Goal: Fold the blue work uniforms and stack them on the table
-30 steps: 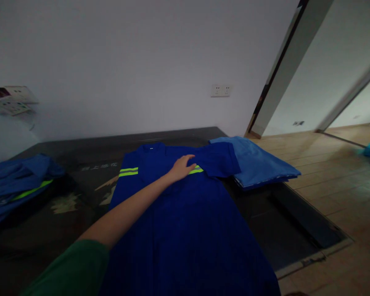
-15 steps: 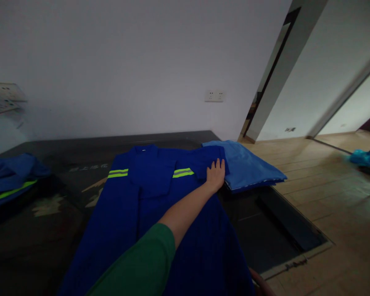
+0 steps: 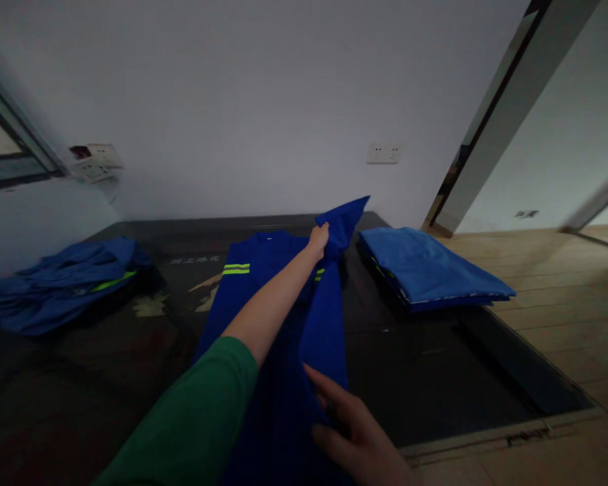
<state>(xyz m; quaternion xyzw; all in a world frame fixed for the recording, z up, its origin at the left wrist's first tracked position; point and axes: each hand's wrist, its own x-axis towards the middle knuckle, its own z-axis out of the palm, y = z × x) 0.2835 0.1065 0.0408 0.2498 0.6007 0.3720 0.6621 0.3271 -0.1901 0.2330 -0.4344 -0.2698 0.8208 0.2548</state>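
A dark blue work jacket (image 3: 271, 432) with yellow-green reflective stripes lies lengthwise on the dark table, collar toward the wall. Its right side is turned inward over the front. My left hand (image 3: 319, 239), reaching across from a green sleeve, is closed on the jacket's right-hand sleeve. That sleeve stands raised, its end flaring up to the right. Near the bottom, my right hand (image 3: 357, 432) is at the turned-in edge of the jacket, with the fingers curled about the cloth; shadow hides part of the grip.
A stack of folded blue clothes (image 3: 436, 266) lies at the table's right side. On the left is a loose heap of blue garments (image 3: 76, 277) with a yellow-green stripe. The dark glossy table (image 3: 436, 364) meets the wall (image 3: 263, 121) behind; wooden floor (image 3: 552, 290) extends right.
My left hand has lifted the jacket's sleeve off the folded stack and drawn it leftward. My right hand has come further into view, and the jacket's right side now lies folded inward. The view shifted left.
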